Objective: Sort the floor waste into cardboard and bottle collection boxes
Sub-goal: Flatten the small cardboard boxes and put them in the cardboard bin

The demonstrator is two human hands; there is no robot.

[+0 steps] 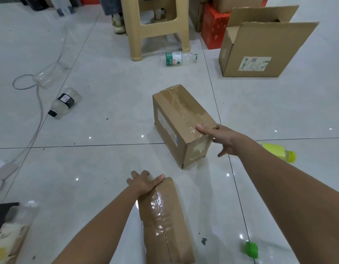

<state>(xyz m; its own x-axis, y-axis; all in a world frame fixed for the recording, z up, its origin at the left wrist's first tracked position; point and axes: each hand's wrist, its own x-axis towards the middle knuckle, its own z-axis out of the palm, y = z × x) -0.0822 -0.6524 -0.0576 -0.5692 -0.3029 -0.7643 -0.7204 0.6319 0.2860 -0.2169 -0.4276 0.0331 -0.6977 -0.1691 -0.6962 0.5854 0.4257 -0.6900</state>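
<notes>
**Two taped boxes taken in hand for the cardboard carton**

The left hand (144,182) grips the far end of the flat taped box (164,221), with the thumb across its top and the fingers draped over its left side. This box lies furthest out in front of the stool (155,25). The right hand (220,138) clasps the near top corner of the taller taped box (182,122), midway out from the stool. Its thumb is on the tape and its other fingers are mostly hidden. Both boxes look stiff and probably light. The glossy tape may slip, so bare cardboard edges and corners should give surer purchase. The open carton (260,52) stands just right of the stool.
</notes>
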